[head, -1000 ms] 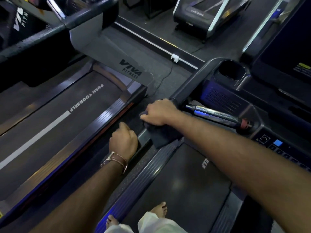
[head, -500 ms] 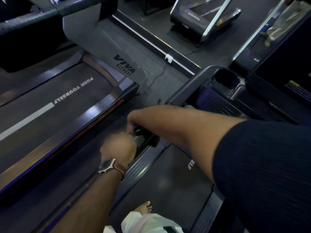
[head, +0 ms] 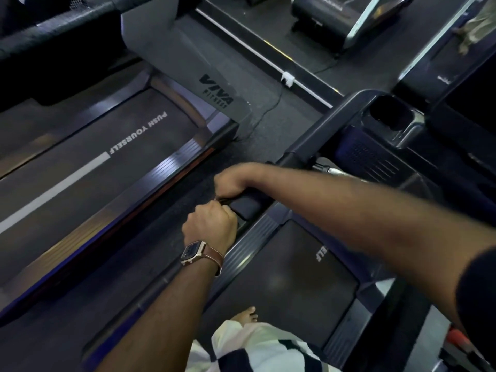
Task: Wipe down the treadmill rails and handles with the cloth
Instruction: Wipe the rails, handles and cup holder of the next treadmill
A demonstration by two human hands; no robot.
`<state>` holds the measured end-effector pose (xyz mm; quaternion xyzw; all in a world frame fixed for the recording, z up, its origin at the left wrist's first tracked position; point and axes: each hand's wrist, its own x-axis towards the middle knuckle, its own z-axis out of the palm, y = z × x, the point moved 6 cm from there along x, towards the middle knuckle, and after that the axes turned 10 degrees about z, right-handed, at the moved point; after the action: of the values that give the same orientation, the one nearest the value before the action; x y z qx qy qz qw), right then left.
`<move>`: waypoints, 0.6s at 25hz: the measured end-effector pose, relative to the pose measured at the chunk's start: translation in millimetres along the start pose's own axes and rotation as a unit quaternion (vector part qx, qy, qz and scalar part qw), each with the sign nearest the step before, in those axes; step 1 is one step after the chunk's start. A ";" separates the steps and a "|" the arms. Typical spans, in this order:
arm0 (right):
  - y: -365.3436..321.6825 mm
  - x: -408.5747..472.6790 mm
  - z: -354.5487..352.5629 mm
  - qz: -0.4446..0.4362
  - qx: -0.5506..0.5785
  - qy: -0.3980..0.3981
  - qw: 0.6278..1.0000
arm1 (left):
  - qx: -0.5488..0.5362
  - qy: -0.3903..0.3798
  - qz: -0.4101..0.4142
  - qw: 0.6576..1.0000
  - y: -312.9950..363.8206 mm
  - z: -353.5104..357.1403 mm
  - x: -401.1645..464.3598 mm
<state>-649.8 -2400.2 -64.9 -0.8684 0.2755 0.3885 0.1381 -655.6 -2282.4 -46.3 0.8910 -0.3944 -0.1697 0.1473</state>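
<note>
**On the left handrail, both hands closed**

Over the treadmill's left handrail (head: 303,154), my right hand (head: 233,181) curled round the bar; dark cloth (head: 245,204) showed just under it, bunched against the rail. My left hand (head: 210,224), watch (head: 193,251) on wrist, was fisted right beside it, touching the cloth's edge; grip unclear. Cup holder (head: 386,115) in the console looked dark, contents not visible.

Black handrail (head: 308,146). Dark cloth (head: 245,204), perhaps navy or black in the dim light. Brown strap and silvery case on wristwatch (head: 200,252). Grey belt (head: 88,167) with white stripe and lettering. White garment (head: 257,347) with dark bands.
</note>
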 end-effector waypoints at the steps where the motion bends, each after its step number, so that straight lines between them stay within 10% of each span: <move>1: 5.3 -7.8 -1.7 -0.009 -0.005 0.094 0.996 | 0.000 0.000 0.000 1.000 -1.2 1.0 2.0; 5: 34.9 -96.3 57.9 0.050 0.160 0.523 0.836 | -0.011 -0.008 0.025 1.000 -0.8 8.1 5.8; 9: 84.2 -72.3 46.6 0.023 0.208 0.557 0.804 | -0.025 -0.048 0.055 0.997 0.4 14.7 9.3; 12: 83.9 -76.3 68.6 0.153 0.451 0.577 0.663 | -0.083 -0.111 0.073 0.988 1.3 18.4 12.3; 15: 28.3 -83.8 111.9 0.085 0.546 0.573 0.605 | -0.153 -0.173 0.070 0.970 -1.7 23.7 11.5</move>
<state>-779.1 -2341.2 -76.5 -0.6489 0.5319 -0.4014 0.3672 -657.1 -2293.0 -70.4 0.7855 -0.4441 -0.3688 0.2232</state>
